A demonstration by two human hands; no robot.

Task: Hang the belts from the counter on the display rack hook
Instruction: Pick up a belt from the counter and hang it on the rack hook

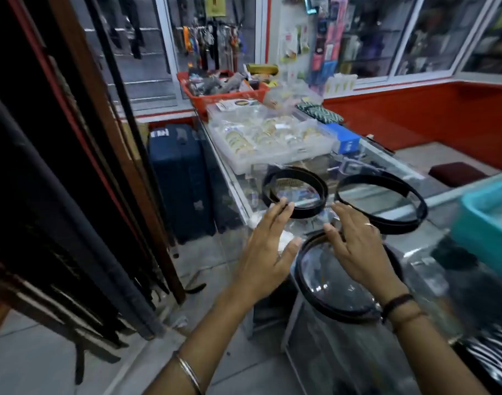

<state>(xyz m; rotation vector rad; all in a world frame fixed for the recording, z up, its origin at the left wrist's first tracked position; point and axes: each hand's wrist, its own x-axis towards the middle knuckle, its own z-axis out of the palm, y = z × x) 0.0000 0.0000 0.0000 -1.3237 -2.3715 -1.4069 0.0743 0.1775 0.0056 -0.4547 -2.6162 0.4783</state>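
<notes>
Three black belts lie coiled in loops on the glass counter [443, 246]: a far left belt [315, 178], a far right belt [415, 195] and a near belt [309, 289]. My left hand [268, 252] is spread open, its fingertips at the near rim of the far left belt. My right hand [355, 246] hovers open over the near belt, covering part of its far rim. Neither hand grips anything. On the left, many dark belts [73, 238] hang down from a display rack whose hook is out of view.
A clear tray of packaged bangles [272, 138] sits further along the counter, with a red basket [229, 92] behind it. A teal tray [489, 220] is at the right edge. A blue suitcase [181, 181] stands on the floor between rack and counter.
</notes>
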